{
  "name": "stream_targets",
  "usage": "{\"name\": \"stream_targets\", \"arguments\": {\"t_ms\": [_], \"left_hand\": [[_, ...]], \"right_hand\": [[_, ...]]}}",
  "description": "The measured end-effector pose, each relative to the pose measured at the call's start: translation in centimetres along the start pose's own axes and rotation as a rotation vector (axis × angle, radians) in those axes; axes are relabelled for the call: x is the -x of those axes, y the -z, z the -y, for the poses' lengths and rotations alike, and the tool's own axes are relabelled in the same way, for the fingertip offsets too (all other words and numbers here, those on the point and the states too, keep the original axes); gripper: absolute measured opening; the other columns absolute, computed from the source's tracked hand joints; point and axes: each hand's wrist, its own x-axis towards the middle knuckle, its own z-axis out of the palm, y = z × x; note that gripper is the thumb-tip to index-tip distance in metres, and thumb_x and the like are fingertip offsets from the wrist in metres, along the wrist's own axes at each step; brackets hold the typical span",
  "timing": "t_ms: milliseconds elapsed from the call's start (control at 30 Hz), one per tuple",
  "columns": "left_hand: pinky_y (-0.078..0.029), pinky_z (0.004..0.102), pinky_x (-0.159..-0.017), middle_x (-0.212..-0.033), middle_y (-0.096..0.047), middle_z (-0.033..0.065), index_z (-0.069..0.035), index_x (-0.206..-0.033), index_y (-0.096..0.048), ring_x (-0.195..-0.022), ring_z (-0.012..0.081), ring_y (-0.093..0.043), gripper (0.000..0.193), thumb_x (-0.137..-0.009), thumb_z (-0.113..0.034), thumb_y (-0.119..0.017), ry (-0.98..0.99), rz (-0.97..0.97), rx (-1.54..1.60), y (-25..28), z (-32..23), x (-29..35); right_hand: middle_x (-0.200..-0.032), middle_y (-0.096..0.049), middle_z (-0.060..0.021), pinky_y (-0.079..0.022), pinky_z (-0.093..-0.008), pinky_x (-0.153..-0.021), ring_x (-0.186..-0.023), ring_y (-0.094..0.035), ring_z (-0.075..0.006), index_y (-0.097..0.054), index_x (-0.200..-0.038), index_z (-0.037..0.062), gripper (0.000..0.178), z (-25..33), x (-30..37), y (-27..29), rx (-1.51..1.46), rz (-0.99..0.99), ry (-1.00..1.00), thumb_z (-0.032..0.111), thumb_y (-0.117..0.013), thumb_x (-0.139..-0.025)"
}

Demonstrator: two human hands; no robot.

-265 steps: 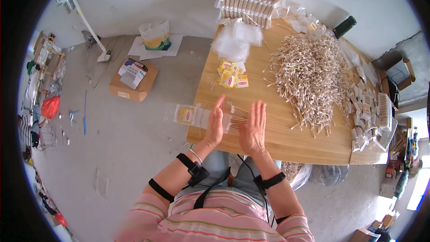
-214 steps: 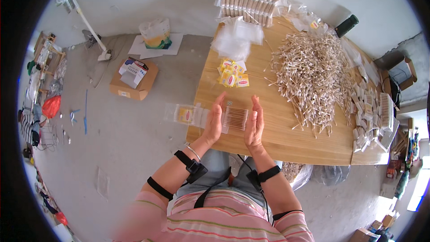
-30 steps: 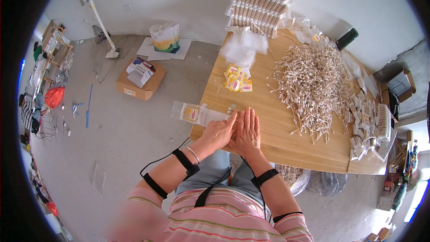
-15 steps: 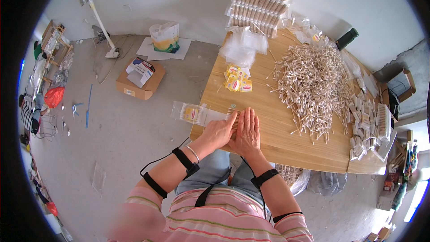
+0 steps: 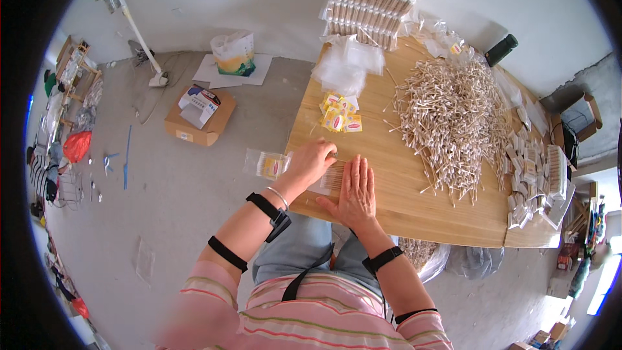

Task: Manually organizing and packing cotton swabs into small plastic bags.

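A flat row of cotton swabs (image 5: pixel 334 175) lies side by side near the front left edge of the wooden table, partly on a white card. My right hand (image 5: pixel 357 189) rests flat against the row's right side, fingers stretched out. Over the row's upper left end, my left hand (image 5: pixel 311 165) is closed with its fingertips together; whatever they pinch is too small to make out. Just left of that hand, a clear bag (image 5: pixel 271 165) holding swabs and a yellow card sticks out past the table edge. Small yellow cards (image 5: pixel 340 114) sit in a loose pile farther back.
A large heap of loose cotton swabs (image 5: pixel 450 126) covers the table's right middle. Clear empty bags (image 5: pixel 348 68) and stacked swab packs (image 5: pixel 372 3) stand behind. White packs (image 5: pixel 534 178) fill the right end, with a dark green bottle (image 5: pixel 501 50) behind. A cardboard box (image 5: pixel 201 116) sits on the floor.
My left hand has moved up and away from my right hand, its fingers curling over the swabs' upper end. The right hand stays flat, its thumb now spread out to the left.
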Motion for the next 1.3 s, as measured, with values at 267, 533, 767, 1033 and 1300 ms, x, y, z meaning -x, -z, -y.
{"name": "stream_targets", "arguments": {"t_ms": [267,533,767,1033,1300], "left_hand": [[-0.05,0.0386,-0.081,-0.105,-0.063,0.0166,-0.005,-0.112,-0.06,-0.096,0.0312,-0.063,0.025,-0.093,-0.021,-0.057,0.085,-0.315,0.424,-2.3,0.3,0.6],[-0.027,0.0346,-0.111,-0.145,-0.04,0.0183,0.004,-0.142,-0.035,-0.135,0.0257,-0.036,0.062,-0.102,-0.044,-0.03,0.148,-0.303,0.714,-4.1,-0.6,5.8],[-0.022,0.034,-0.113,-0.148,-0.035,0.0168,0.003,-0.144,-0.032,-0.138,0.0235,-0.03,0.065,-0.102,-0.047,-0.029,0.146,-0.314,0.876,-5.0,-0.4,5.1],[-0.023,0.0339,-0.112,-0.146,-0.038,0.0166,0.004,-0.142,-0.034,-0.137,0.0236,-0.032,0.068,-0.101,-0.05,-0.03,0.14,-0.302,0.94,-4.9,0.0,4.8],[-0.021,0.0364,-0.115,-0.148,-0.035,0.0169,0.006,-0.142,-0.031,-0.139,0.0239,-0.029,0.077,-0.098,-0.057,-0.028,0.159,-0.236,0.928,-4.2,-0.2,5.0]], "right_hand": [[-0.15,-0.023,-0.0272,-0.01,-0.0484,-0.116,-0.143,-0.015,-0.0385,-0.024,-0.142,-0.0107,0.107,0.0,0.1,0.1,-0.063,0.019,-0.027,0.068,-0.056,-0.077],[-0.148,-0.026,-0.0275,-0.016,-0.0498,-0.115,-0.141,-0.017,-0.0427,-0.025,-0.142,-0.007,0.065,-0.1,-0.7,-0.6,-0.608,-0.22,-0.081,0.024,-0.051,-0.09],[-0.143,-0.035,-0.0266,-0.018,-0.0504,-0.114,-0.139,-0.023,-0.045,-0.032,-0.139,-0.0059,0.05,1.4,-2.0,-2.0,-0.807,-0.335,-0.181,0.012,-0.043,-0.094],[-0.142,-0.038,-0.0255,-0.02,-0.0497,-0.114,-0.138,-0.026,-0.0447,-0.037,-0.137,-0.0034,0.047,0.9,-1.4,-1.3,-0.904,-0.375,-0.136,0.009,-0.043,-0.093],[-0.141,-0.04,-0.0219,-0.022,-0.0503,-0.114,-0.136,-0.03,-0.0419,-0.04,-0.134,-0.0038,0.049,0.8,-0.7,-0.9,-0.459,-0.149,-0.008,0.006,-0.05,-0.087]]}}
